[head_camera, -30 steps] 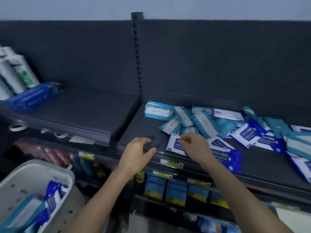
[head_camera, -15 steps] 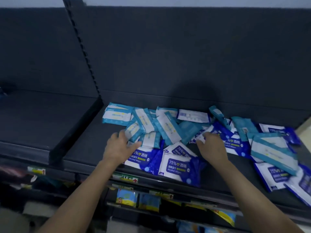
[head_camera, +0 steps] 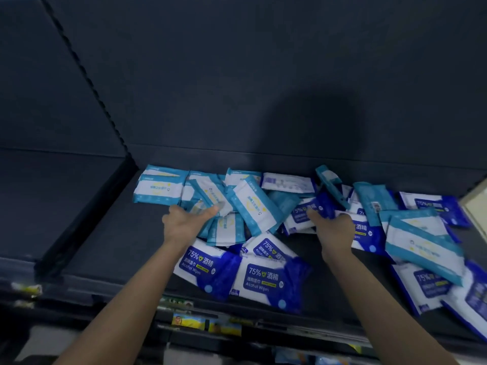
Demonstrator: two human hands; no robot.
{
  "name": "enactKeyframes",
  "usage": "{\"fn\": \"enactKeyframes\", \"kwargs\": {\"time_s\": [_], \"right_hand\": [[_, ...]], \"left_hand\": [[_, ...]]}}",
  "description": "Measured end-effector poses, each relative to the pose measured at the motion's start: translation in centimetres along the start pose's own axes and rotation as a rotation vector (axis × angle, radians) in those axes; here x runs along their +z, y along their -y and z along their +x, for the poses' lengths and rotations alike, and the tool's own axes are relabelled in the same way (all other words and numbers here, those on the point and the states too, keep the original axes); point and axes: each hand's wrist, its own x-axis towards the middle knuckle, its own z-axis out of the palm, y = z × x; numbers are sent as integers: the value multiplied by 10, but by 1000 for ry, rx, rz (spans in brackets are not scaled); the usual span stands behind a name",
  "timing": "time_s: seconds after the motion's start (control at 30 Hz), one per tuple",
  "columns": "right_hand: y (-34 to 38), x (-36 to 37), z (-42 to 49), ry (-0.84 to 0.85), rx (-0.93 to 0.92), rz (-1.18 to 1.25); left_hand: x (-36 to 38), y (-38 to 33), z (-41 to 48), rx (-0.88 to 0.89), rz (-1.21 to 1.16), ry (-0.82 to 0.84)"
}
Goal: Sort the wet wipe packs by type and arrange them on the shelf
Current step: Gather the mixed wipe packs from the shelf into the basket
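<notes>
Several light-blue wipe packs (head_camera: 158, 189) and dark-blue alcohol wipe packs (head_camera: 266, 281) lie jumbled on a dark shelf (head_camera: 110, 248). My left hand (head_camera: 184, 223) reaches into the light-blue pile at the left and grips a light-blue pack (head_camera: 210, 197), thumb on top. My right hand (head_camera: 333, 229) is in the middle of the pile, fingers curled round a dark-blue alcohol wipe pack (head_camera: 305, 210). Two dark-blue packs lie near the front edge between my forearms. More of both kinds spread to the right, including a light-blue pack (head_camera: 421, 243) lying across dark-blue ones.
A raised divider (head_camera: 87, 222) separates this shelf from the bare shelf section (head_camera: 47, 201) on the left. Price tags (head_camera: 205, 322) line the front rail. Lower shelves hold more goods, dim and blurred. A pale box edge (head_camera: 477, 204) shows at far right.
The view swung right and nearer to the pile; the basket and left-hand goods left the view. Both hands moved deeper into the packs, the left onto a light-blue pack, the right onto a dark-blue one.
</notes>
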Motion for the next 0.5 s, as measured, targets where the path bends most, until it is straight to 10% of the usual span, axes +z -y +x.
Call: {"fn": "enactKeyframes", "kwargs": {"time_s": [0.5], "right_hand": [[30,80,-44,350,-75,79]], "left_hand": [[14,-28,25,152,-224,337]]}}
